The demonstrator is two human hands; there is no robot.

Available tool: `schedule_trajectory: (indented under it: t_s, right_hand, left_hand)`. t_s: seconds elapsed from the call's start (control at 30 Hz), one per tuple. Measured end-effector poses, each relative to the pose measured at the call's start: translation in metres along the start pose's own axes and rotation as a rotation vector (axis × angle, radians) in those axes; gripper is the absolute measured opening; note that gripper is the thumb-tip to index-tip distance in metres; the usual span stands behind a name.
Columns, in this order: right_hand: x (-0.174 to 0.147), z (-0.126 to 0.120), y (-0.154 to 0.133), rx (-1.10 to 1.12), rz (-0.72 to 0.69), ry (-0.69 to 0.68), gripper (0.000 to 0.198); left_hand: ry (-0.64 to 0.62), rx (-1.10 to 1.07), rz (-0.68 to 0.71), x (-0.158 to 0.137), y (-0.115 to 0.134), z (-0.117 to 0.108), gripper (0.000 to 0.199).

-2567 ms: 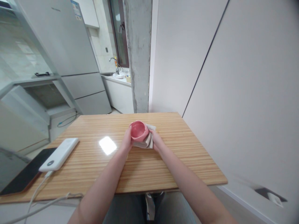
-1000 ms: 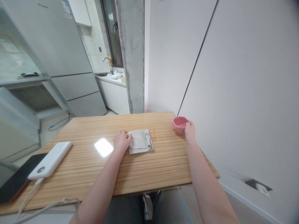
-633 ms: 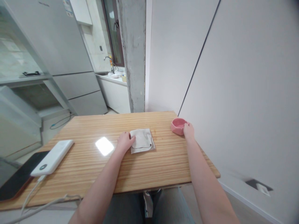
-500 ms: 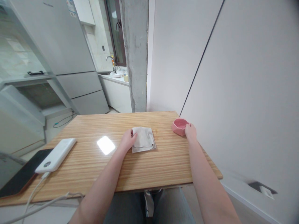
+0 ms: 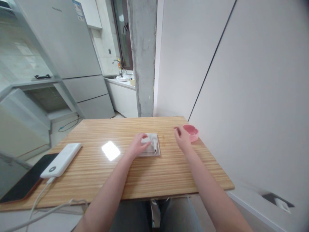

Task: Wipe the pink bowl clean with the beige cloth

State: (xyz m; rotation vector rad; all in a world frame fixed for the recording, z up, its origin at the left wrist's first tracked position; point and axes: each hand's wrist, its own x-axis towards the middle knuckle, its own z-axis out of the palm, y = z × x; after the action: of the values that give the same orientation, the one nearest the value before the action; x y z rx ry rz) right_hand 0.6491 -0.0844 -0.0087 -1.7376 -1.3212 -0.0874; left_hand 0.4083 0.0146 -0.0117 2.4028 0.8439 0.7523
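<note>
My left hand rests over the left side of a folded light grey cloth. Its fingers are apart and curved, and the cloth is a little rumpled beside them. To the right, my right hand hovers just left of a pink faceted bowl that looks like an ashtray. Those fingers are loosely bent with a gap between them, and nothing shows in them. Part of the bowl's left side is hidden behind that hand. A faint yellowish spot marks the tabletop between cloth and bowl.
The wood-grain table meets a white wall on its right. At the left lie a white power bank with a cable plugged in and a dark flat pad. Beyond stand a fridge and a sink counter.
My right hand has let go of the pink bowl and moved left of it. The bowl sits slightly further right. My left hand has shifted onto the cloth, which is now rumpled.
</note>
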Motion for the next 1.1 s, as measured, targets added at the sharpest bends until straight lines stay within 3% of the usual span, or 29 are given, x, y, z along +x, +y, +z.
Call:
schedule_trajectory:
  t_s: [0.07,0.1,0.2,0.27,0.43,0.63,0.77,0.9,1.0,1.1]
  right_hand:
    - [-0.009,0.017,-0.018,-0.008,-0.052,-0.37,0.018]
    - [-0.013,0.024,-0.024,-0.023,-0.064,-0.5,0.015]
    - [-0.02,0.035,-0.031,-0.061,-0.067,-0.664,0.014]
    - [-0.022,0.035,-0.031,-0.075,-0.066,-0.651,0.016]
    - [-0.023,0.035,-0.035,-0.133,-0.113,-0.606,0.031]
    - [-0.025,0.045,-0.034,-0.107,-0.077,-0.623,0.027]
    - [-0.023,0.047,-0.026,0.049,-0.052,-0.692,0.018]
    - [-0.023,0.049,-0.021,0.246,0.002,-0.742,0.009]
    - [-0.024,0.051,-0.021,0.393,0.021,-0.745,0.006]
    - [-0.02,0.048,-0.02,0.532,0.09,-0.718,0.007]
  left_hand:
    - [-0.253,0.01,0.123,-0.004,0.003,0.004,0.036]
    - [-0.312,0.039,0.163,-0.005,0.004,0.006,0.04]
    - [-0.309,0.087,0.181,-0.006,0.006,0.01,0.026]
    - [-0.312,0.038,0.128,-0.004,0.007,0.011,0.008]
    - [-0.181,-0.003,-0.073,0.001,0.008,0.007,0.017]
    - [-0.251,0.026,0.109,-0.003,0.007,0.011,0.031]
    - [-0.238,0.008,0.069,-0.002,0.004,0.014,0.01]
    - [-0.199,-0.053,0.033,-0.004,0.006,0.018,0.023]
    - [-0.22,-0.24,-0.042,-0.004,0.011,0.017,0.033]
    - [-0.17,-0.636,-0.151,0.0,0.013,0.003,0.034]
